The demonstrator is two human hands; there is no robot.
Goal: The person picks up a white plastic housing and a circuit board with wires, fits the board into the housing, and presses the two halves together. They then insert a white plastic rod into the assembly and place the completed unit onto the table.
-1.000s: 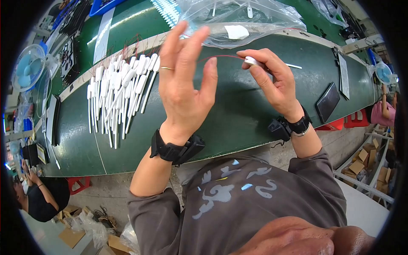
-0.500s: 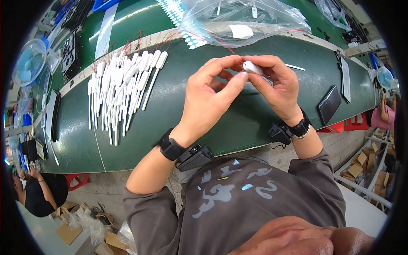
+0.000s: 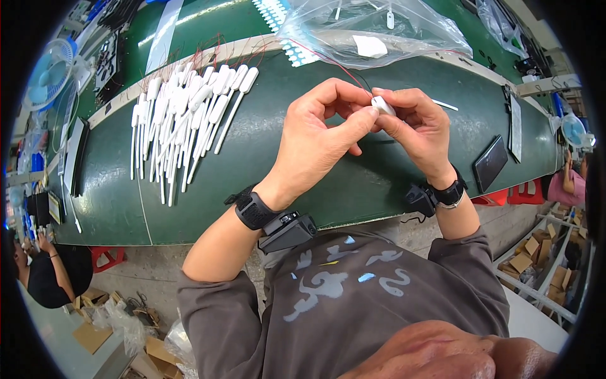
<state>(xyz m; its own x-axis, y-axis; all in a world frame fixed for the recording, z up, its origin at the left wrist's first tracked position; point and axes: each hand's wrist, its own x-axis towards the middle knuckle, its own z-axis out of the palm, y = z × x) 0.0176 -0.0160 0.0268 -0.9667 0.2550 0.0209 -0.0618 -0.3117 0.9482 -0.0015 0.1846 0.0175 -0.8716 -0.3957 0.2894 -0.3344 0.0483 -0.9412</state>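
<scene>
Between my fingertips is a small white plastic housing, with a red wire and a dark wire running from its end toward the upper left. My left hand pinches that wired end with thumb and forefinger. Around the housing's other side, the fingers of my right hand are closed, hiding much of it. A thin white stick shows beyond my right hand; whether it joins the housing cannot be seen. On the left lies a pile of white paddle-shaped pieces with long stems, red wires trailing from their far ends.
A green work table spans the view. Beyond a pale ledge lie a clear plastic bag and a sheet of light-blue labels. A black phone-like slab rests at right. Fans stand at both sides; other people sit at the far edges.
The white housing has tilted between my fingers, so its wired end now faces up more. A dark wire shows beside the red one. The whole view has shifted slightly.
</scene>
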